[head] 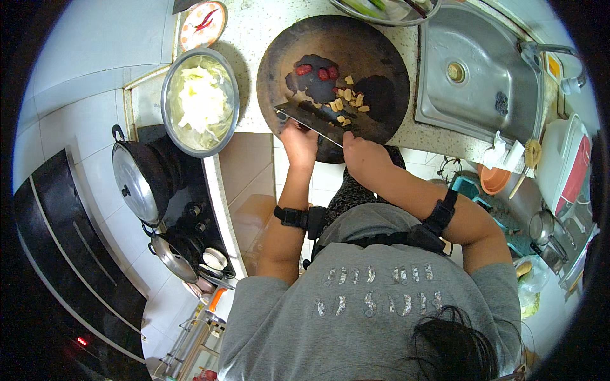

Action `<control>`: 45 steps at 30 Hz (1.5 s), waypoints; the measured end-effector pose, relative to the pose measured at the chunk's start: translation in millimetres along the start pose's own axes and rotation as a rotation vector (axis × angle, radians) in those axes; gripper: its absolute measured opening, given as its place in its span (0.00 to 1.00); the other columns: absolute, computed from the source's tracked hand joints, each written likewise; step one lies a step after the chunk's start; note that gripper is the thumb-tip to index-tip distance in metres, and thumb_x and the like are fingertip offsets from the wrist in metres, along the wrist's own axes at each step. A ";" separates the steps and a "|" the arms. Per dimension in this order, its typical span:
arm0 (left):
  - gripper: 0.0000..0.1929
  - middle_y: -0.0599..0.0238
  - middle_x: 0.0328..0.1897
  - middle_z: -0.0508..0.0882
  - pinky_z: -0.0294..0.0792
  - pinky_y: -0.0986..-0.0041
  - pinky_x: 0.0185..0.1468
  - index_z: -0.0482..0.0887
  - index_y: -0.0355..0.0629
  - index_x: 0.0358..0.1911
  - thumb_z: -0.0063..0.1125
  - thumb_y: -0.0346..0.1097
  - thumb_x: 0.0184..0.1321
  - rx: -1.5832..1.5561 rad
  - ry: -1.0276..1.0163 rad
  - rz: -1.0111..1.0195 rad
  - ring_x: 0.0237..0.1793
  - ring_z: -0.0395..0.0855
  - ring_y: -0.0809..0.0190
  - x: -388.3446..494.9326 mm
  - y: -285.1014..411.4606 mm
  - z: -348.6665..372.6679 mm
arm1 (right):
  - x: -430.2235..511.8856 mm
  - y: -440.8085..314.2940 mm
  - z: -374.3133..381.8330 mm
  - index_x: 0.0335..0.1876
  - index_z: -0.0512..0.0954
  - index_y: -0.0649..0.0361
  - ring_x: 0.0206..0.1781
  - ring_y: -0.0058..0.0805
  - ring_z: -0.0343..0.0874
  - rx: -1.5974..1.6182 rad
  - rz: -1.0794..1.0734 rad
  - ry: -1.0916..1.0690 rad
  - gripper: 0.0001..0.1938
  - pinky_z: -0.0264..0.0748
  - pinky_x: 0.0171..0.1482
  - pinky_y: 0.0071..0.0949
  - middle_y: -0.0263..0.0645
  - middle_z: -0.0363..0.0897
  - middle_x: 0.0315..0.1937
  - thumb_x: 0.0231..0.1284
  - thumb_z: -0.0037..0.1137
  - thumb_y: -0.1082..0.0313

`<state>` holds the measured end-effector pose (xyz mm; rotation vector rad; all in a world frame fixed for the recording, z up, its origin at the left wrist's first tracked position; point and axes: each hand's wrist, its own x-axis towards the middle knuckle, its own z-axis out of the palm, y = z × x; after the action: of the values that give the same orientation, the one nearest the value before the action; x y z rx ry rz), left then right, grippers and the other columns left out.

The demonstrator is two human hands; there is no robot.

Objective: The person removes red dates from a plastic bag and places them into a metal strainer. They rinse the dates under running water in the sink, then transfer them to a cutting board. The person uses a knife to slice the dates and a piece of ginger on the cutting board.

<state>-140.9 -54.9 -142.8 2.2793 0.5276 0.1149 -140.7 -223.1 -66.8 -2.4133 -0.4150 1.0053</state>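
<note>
My right hand [367, 159] grips the handle end of a cleaver [317, 116], whose bright spine slants up and left across a round, dark wooden chopping board [333, 35]. Close to the far end of the blade, on the near side, is my left hand [300, 145]. Its fingers are curled beside something dark, and the blade partly hides what they touch. Beyond the blade lie several pale yellow slices [352, 97], perhaps garlic or ginger. A few small red pieces [326, 73] rest on a wet patch farther back.
Left of the board stands a metal bowl [164, 102] of pale shredded vegetable. Behind it, a patterned plate [187, 35] holds red chillies. A steel sink [486, 47] is at right, and a dish with green stalks [376, 21] stands behind. A lidded pot [138, 183] sits on the stove.
</note>
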 end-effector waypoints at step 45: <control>0.15 0.51 0.47 0.80 0.73 0.60 0.53 0.83 0.39 0.48 0.60 0.25 0.56 0.143 -0.208 0.391 0.47 0.79 0.43 65.9 58.2 17.6 | -48.2 87.4 -27.3 0.39 0.69 0.68 0.39 0.66 0.77 0.397 -0.007 0.282 0.10 0.71 0.42 0.56 0.65 0.77 0.31 0.66 0.47 0.67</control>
<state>-57.2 -75.6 -118.7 2.4737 -0.0224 0.0325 -146.0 -326.4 -70.0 -2.1436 -0.1095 0.6553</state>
